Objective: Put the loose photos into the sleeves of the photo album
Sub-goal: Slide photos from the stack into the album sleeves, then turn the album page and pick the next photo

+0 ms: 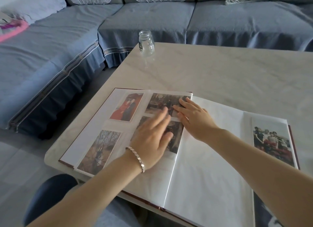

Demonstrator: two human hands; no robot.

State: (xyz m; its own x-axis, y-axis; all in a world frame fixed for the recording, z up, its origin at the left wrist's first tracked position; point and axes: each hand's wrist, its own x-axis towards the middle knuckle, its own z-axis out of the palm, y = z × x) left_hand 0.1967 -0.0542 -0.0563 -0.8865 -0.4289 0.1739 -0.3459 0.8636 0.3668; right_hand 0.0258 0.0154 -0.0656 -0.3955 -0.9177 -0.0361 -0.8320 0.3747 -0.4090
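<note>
I see the photo album [203, 167] lying open on the desk [220, 71]. On its left page my left hand [152, 138], blurred, spreads straight fingers over the lower photo [176, 138]. My right hand [194, 118] lays flat fingers on the upper photo [160, 102] beside the album's spine. Another photo [272, 142] lies at the right page's outer edge.

We have both forearms bare and stretched out over the album [203, 159] — the left from its near-left corner, the right slantwise across its right-hand page. Our right grip [194, 120] lies palm down just past the album's fold, fingers straight, their tips flat on its left page. Our left grip [152, 135] sits just beside it, nearer us over that same page — palm down, fingers spread and blurred, so contact is unclear.
</note>
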